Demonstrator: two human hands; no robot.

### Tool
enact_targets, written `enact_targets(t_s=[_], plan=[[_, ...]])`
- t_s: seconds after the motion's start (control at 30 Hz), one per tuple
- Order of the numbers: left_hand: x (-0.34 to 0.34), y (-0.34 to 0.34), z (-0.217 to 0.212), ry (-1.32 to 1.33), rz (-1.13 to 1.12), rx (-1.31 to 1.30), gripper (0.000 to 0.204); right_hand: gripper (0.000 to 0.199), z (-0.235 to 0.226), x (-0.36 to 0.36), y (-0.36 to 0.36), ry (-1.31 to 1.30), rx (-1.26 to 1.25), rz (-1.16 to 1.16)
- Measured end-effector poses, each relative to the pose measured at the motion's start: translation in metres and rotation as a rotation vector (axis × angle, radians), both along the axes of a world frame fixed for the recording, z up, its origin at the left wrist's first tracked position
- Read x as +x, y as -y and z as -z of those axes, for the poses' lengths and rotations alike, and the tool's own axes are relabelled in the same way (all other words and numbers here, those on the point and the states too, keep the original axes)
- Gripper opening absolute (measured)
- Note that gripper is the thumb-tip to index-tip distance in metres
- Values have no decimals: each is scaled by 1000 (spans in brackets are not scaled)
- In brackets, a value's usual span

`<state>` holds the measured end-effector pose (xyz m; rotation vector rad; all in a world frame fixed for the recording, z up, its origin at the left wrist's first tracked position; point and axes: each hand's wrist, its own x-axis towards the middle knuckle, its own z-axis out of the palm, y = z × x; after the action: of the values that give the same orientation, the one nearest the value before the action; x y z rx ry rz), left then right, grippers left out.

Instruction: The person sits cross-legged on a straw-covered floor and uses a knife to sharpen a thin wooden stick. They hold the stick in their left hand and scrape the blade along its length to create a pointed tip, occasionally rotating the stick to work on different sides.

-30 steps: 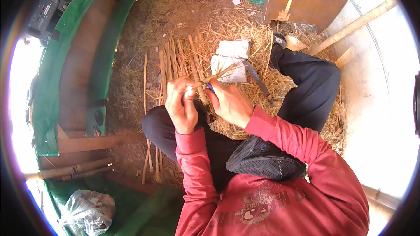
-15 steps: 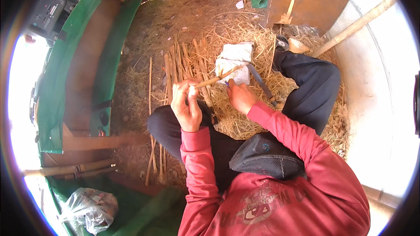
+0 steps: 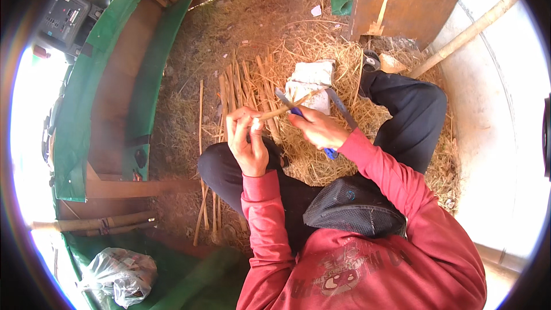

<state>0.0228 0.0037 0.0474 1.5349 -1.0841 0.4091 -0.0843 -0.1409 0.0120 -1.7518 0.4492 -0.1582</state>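
Single head-worn fisheye, looking steeply down, close over lap

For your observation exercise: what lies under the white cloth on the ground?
The white cloth rests on loose straw, beside a row of bamboo strips. Whatever sits directly beneath it is covered.
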Motion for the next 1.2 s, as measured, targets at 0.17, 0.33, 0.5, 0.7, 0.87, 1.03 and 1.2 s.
enact_targets(t_s=[0.17,0.33,0.5,0.7,0.87,1.03,1.2], plan=[[0,-3,0,16,40,62,10,24,-30,-17,-48,106,-442,190],[2,-2,-4,45,5,103,10,22,15,-13,-25,-1,-585,178],[-3,3,2,-13,32,75,10,22,4,-10,-46,226,-541,276],[4,-10,7,-53,-51,73,16,29,12,3,-50,164,-557,264],[16,-17,13,-83,-62,40,21,32,31,17,-52,229,-608,250],[7,3,6,129,-11,-3,8,24,112,-10,-2,59,-766,376],[-2,-3,-2,-162,-53,6,10,27,12,-3,-32,-60,-419,240]])
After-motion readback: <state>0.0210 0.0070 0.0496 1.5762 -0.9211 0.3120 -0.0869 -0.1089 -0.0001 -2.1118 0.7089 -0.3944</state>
